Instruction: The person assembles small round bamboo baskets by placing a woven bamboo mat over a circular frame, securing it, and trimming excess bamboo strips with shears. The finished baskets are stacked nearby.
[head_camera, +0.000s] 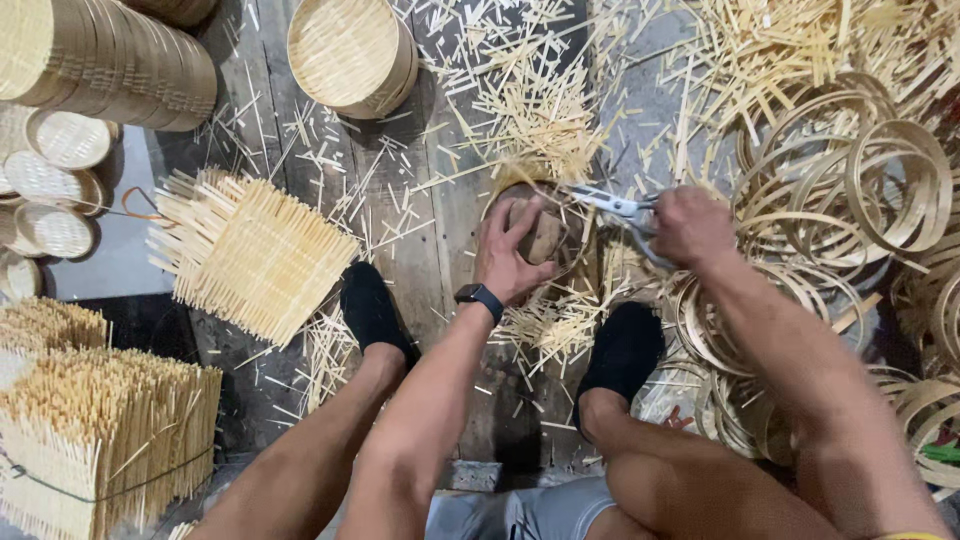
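**Trimming a bamboo steamer base on the floor**

The left hand (512, 255) presses a small wooden block (545, 236) down inside a round bamboo steamer base (578, 262), fingers closed on the block. The base sits on the plank floor (420, 240) between the person's two black shoes (372, 308), amid cut bamboo slivers (540, 115). A black smartwatch (481, 297) is on the left wrist.

The right hand (690, 225) is closed around the handles of metal shears (612, 204); the blades point left and meet the far rim of the base.

A pile of bamboo hoops (870, 185) lies to the right. A woven bamboo mat with untrimmed ends (250, 255) lies to the left, near bundled mats (100, 440). A finished steamer tray (350, 55) rests further ahead, with stacked trays (120, 60) at the upper left.
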